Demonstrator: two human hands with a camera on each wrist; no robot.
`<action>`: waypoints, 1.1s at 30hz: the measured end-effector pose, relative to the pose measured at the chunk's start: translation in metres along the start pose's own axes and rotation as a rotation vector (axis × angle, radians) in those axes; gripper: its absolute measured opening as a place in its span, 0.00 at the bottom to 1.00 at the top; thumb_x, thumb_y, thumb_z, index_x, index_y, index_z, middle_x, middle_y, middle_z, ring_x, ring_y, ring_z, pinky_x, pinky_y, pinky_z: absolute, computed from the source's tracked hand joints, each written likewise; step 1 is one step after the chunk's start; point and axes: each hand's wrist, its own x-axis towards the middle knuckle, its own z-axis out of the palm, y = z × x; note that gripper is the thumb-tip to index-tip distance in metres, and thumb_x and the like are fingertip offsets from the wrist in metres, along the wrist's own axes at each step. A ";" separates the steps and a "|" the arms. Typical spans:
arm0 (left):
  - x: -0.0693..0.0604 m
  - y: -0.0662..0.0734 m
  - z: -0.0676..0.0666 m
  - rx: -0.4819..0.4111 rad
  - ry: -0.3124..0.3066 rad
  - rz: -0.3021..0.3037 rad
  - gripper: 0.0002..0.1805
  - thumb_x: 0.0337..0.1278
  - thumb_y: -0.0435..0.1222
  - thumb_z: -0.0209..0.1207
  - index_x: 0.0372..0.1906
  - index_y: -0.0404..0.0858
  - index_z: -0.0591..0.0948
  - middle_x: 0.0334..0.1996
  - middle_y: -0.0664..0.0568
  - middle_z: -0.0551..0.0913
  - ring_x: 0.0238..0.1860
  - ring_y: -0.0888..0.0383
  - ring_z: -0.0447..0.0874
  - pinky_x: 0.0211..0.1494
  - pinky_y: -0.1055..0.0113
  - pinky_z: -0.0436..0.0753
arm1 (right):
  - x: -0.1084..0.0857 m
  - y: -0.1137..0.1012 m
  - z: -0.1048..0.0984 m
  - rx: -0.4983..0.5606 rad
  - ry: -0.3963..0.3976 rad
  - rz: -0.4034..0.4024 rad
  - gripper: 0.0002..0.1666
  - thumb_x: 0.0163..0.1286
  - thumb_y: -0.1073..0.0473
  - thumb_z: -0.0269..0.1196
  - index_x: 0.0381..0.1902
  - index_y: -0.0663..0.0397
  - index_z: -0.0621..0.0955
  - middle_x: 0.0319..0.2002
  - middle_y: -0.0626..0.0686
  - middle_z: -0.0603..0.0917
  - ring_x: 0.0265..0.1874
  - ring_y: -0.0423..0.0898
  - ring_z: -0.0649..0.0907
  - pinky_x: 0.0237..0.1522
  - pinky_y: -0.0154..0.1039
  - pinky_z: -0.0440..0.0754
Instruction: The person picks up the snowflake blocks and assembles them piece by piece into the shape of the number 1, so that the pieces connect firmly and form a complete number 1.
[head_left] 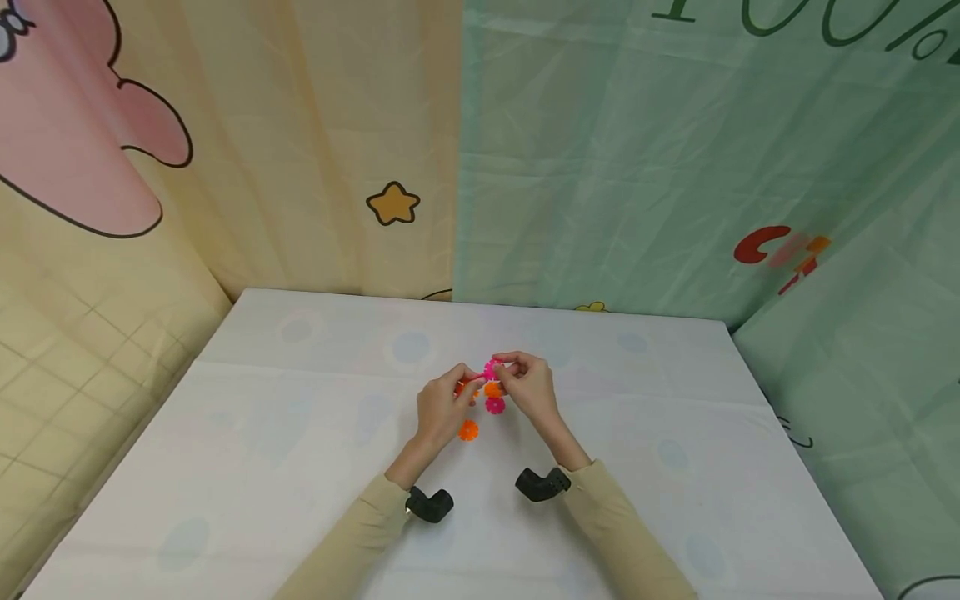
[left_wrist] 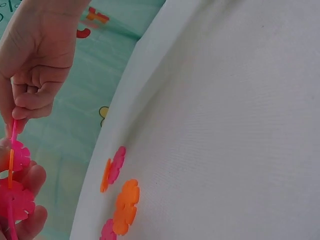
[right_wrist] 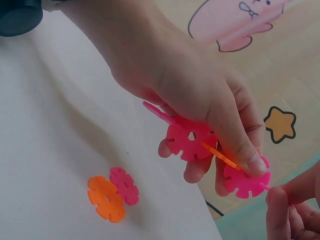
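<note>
My left hand (head_left: 442,408) grips a chain of joined notched plastic flower discs, with pink discs (right_wrist: 190,140) and an orange disc (right_wrist: 220,154) slotted edge to edge. Thumb and fingers press on the pink disc (right_wrist: 247,179) at the chain's end. There my right hand (head_left: 528,387) pinches another pink disc (left_wrist: 14,129), seen nearly edge-on, against that end disc. Whether the two are slotted together I cannot tell. Below the hands, an orange disc (right_wrist: 106,199) and a pink disc (right_wrist: 125,186) touch on the table. Another orange disc (head_left: 468,430) lies nearer me.
A white cloth covers the table (head_left: 300,467). Behind it hang a yellow curtain (head_left: 300,167) and a green curtain (head_left: 600,167). Black wrist cameras (head_left: 430,505) sit on both forearms just above the tabletop.
</note>
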 end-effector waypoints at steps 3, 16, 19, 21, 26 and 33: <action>0.000 -0.001 0.000 -0.002 0.003 0.005 0.07 0.58 0.41 0.63 0.33 0.41 0.82 0.21 0.53 0.86 0.20 0.61 0.83 0.21 0.74 0.67 | 0.000 0.000 0.001 0.006 -0.002 0.012 0.09 0.62 0.66 0.64 0.40 0.65 0.84 0.18 0.54 0.78 0.24 0.65 0.83 0.25 0.32 0.83; -0.001 -0.002 0.000 0.033 -0.020 0.019 0.07 0.58 0.41 0.63 0.34 0.41 0.81 0.17 0.54 0.82 0.16 0.64 0.75 0.19 0.75 0.65 | -0.002 0.006 0.003 0.060 -0.010 0.084 0.11 0.63 0.65 0.63 0.41 0.66 0.84 0.18 0.55 0.79 0.18 0.53 0.82 0.25 0.33 0.83; 0.001 -0.001 -0.001 0.036 -0.029 0.021 0.07 0.58 0.41 0.63 0.34 0.41 0.81 0.20 0.53 0.84 0.17 0.63 0.77 0.19 0.75 0.66 | -0.001 0.006 0.001 0.066 -0.017 0.079 0.11 0.63 0.64 0.63 0.42 0.66 0.84 0.18 0.51 0.78 0.16 0.43 0.80 0.25 0.30 0.82; 0.002 0.001 -0.002 0.032 -0.046 0.007 0.07 0.58 0.41 0.63 0.35 0.41 0.82 0.20 0.53 0.84 0.17 0.63 0.77 0.19 0.75 0.67 | -0.001 0.007 0.000 0.072 -0.025 0.089 0.11 0.64 0.63 0.63 0.43 0.64 0.84 0.19 0.50 0.78 0.16 0.40 0.80 0.26 0.30 0.82; 0.004 0.003 -0.004 0.001 -0.101 -0.039 0.09 0.58 0.42 0.63 0.37 0.40 0.82 0.21 0.53 0.83 0.17 0.65 0.73 0.18 0.74 0.69 | 0.002 0.010 -0.003 0.087 -0.046 0.116 0.12 0.65 0.62 0.63 0.44 0.63 0.84 0.24 0.55 0.81 0.20 0.45 0.83 0.28 0.32 0.84; 0.004 0.003 -0.005 -0.074 -0.124 -0.101 0.10 0.59 0.43 0.63 0.39 0.42 0.81 0.29 0.52 0.85 0.18 0.64 0.74 0.20 0.73 0.73 | 0.005 0.010 -0.007 0.071 -0.089 0.108 0.14 0.69 0.59 0.59 0.47 0.59 0.84 0.33 0.58 0.85 0.24 0.45 0.82 0.30 0.33 0.84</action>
